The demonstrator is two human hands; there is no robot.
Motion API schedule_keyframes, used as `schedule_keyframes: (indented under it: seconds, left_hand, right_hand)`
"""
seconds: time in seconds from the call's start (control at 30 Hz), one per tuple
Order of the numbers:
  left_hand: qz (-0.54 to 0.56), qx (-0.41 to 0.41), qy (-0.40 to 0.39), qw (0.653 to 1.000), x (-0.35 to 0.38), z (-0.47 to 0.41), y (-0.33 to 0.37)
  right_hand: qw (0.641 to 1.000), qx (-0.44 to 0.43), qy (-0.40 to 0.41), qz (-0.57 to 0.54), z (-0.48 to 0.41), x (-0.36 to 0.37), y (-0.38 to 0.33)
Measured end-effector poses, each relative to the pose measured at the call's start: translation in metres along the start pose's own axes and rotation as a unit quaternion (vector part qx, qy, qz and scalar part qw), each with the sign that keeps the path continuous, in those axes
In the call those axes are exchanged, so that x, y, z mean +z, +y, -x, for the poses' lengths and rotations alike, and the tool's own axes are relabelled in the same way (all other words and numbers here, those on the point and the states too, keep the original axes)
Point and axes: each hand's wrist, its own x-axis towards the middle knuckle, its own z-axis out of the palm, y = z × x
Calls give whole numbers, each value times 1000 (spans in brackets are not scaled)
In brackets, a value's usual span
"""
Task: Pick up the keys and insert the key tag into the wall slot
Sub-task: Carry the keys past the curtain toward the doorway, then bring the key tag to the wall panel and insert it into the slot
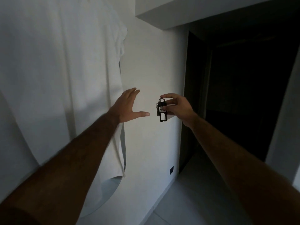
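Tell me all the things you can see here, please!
Bunch of keys with black plastic key tag: one, black and silver with a white label, hanging from the right hand in front of the wall.
White cloth sheet: one, white, draped on the left, over a curved pale edge.
Plain white wall: one, white, centre.
Small dark wall socket: one, black, low on the wall near the floor.
Dark doorway: one, nearly black, right.
Pale tiled floor: one, light grey, bottom right.
Left hand: one, open, fingers spread toward the wall.
Right hand: one, fingers pinching the keys.
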Motion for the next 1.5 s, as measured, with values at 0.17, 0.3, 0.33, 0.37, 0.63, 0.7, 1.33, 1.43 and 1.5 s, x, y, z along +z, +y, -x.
schedule_keyframes:
  seconds: [0.17, 0.3, 0.33, 0.37, 0.63, 0.7, 1.33, 1.43, 1.5]
  left_hand:
    - [19, 13, 5, 1000, 19, -27, -11]
    - [28, 9, -13, 999, 43, -40, -15]
    - [27, 9, -16, 999, 49, -44, -15]
    - [25, 10, -19, 999, 55, -49, -16]
    - [20, 10, -23, 999, 110, -95, 4]
    - [22, 8, -19, 1000, 124, -111, 13]
    - [18, 15, -7, 1000, 234, -245, 22]
    - [19, 28, 3, 999, 241, -269, 11]
    - [15, 32, 15, 999, 246, -285, 4]
  right_hand:
    - [999, 4, 33, 13, -17, -11, 9]
    - [998, 17, 47, 30, -26, -24, 22]
    - [998, 21, 50, 32, -28, -29, 25]
    - [998, 25, 55, 31, -31, -35, 29]
    - [997, 36, 54, 39, -56, -98, 64]
    - [997, 33, 51, 46, -66, -118, 70]
    - [998, 16, 13, 63, -178, -230, 140]
    - [998, 11, 18, 66, -200, -234, 148]
    - [997, 9, 17, 70, -215, -238, 152]
